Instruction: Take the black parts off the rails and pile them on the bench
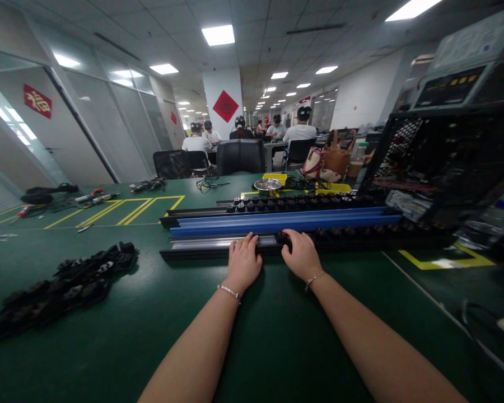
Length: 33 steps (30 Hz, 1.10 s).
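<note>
A long black rail [201, 253] with a silver channel lies crosswise in front of me. My left hand [243, 260] grips it near the middle, fingers over the top and thumb at the near side. Just to the right, my right hand [301, 254] has its fingers curled over a small black part [283, 238] seated on the rail; its fingertips are partly hidden. Similar black parts [348, 232] line the rail to the right of that hand. Directly behind lies a blue rail [218, 225], with another row of black parts [273, 204] farther back.
Black part strips [67, 291] are heaped on the green table [180, 336] at left. Tools [96, 196] and cables lie at the back left. A metal bowl [267, 184] and yellow trays [276, 177] stand behind the rails. An open computer case [437, 157] rises at right. People sit beyond.
</note>
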### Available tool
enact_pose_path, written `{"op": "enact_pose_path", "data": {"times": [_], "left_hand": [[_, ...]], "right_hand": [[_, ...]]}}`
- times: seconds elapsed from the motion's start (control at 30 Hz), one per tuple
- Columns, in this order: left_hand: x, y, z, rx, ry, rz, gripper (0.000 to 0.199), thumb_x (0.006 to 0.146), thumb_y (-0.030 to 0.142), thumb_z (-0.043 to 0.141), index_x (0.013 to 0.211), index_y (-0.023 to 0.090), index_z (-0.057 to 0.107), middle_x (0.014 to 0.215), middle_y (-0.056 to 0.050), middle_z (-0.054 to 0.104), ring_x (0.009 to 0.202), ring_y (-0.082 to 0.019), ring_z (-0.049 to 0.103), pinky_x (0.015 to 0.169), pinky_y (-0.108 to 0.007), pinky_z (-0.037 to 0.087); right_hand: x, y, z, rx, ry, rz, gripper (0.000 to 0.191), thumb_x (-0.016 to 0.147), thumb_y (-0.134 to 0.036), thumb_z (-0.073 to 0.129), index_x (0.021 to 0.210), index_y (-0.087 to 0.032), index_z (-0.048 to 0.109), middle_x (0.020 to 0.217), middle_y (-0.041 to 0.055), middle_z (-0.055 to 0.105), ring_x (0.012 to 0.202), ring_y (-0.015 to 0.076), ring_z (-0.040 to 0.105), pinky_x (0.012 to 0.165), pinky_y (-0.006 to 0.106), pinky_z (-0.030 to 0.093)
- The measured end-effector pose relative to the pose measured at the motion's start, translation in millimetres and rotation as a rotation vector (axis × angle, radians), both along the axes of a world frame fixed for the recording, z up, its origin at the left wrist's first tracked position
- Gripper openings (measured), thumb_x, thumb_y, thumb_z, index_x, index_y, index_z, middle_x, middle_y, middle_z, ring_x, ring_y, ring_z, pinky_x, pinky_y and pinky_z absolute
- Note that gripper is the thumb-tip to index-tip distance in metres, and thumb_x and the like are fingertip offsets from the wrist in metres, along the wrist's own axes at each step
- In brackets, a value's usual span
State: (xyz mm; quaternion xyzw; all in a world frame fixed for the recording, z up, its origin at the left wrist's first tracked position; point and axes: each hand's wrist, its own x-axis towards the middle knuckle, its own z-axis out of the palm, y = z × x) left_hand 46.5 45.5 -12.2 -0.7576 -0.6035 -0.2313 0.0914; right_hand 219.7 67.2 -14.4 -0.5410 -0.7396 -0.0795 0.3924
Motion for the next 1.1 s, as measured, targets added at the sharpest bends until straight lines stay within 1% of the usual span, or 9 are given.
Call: {"op": "enact_pose_path", "data": {"times": [0.27, 0.4, 0.67, 0.87, 1.03, 1.1], "left_hand": [[-0.5, -0.1, 1.2, -0.009, 0.006, 0.002, 0.048, 0.082, 0.026, 0.048, 0.129, 0.019, 0.048, 0.138, -0.007, 0.048, 0.12, -0.023, 0.047, 0.108, -0.044, 0.027], [-0.7, 0.2, 0.4, -0.007, 0.007, 0.004, 0.048, 0.082, 0.026, 0.049, 0.129, 0.021, 0.048, 0.139, -0.006, 0.048, 0.12, -0.023, 0.047, 0.108, -0.043, 0.027], [-0.7, 0.4, -0.4, -0.013, -0.005, 0.006, 0.048, 0.082, 0.026, 0.048, 0.13, 0.022, 0.047, 0.139, -0.006, 0.048, 0.121, -0.023, 0.046, 0.109, -0.043, 0.025], [-0.6, 0.2, 0.1, -0.011, -0.012, -0.003, 0.049, 0.082, 0.026, 0.047, 0.131, 0.021, 0.046, 0.139, -0.006, 0.047, 0.122, -0.022, 0.045, 0.11, -0.043, 0.024], [-0.4, -0.4, 0.4, -0.01, -0.016, -0.001, 0.054, 0.082, 0.026, 0.046, 0.135, 0.019, 0.04, 0.138, -0.008, 0.048, 0.123, -0.022, 0.044, 0.11, -0.043, 0.024], [-0.2, -0.3, 0.6, -0.016, -0.016, -0.001, 0.056, 0.082, 0.026, 0.046, 0.137, 0.02, 0.038, 0.139, -0.008, 0.048, 0.123, -0.022, 0.044, 0.11, -0.042, 0.024]], "right_hand": [[-2.9, -2.5, 1.9, -0.048, 0.01, -0.037, 0.036, 0.076, -0.017, 0.044, 0.11, -0.016, 0.056, 0.113, 0.0097, 0.065, 0.1, 0.023, 0.059, 0.103, 0.047, 0.027], [-3.5, -2.8, 1.1, -0.044, 0.015, -0.043, 0.037, 0.076, -0.017, 0.044, 0.111, -0.017, 0.056, 0.114, 0.0103, 0.064, 0.101, 0.0233, 0.059, 0.104, 0.048, 0.025], [-2.7, -2.1, -0.7, -0.033, 0.003, -0.014, 0.039, 0.076, -0.016, 0.044, 0.113, -0.018, 0.056, 0.116, 0.0101, 0.063, 0.105, 0.023, 0.058, 0.104, 0.048, 0.028], [-3.8, -2.9, -0.1, -0.053, -0.007, 0.017, 0.041, 0.076, -0.015, 0.044, 0.116, -0.017, 0.056, 0.12, 0.0097, 0.062, 0.109, 0.0221, 0.056, 0.104, 0.048, 0.029], [-4.1, -3.6, 0.5, -0.062, -0.025, 0.077, 0.044, 0.077, -0.015, 0.043, 0.119, -0.018, 0.056, 0.123, 0.009, 0.06, 0.112, 0.0203, 0.055, 0.104, 0.046, 0.031], [-3.7, -3.8, 0.9, -0.059, -0.037, 0.077, 0.045, 0.076, -0.015, 0.043, 0.119, -0.02, 0.057, 0.124, 0.0084, 0.06, 0.112, 0.0202, 0.055, 0.103, 0.045, 0.032]]}}
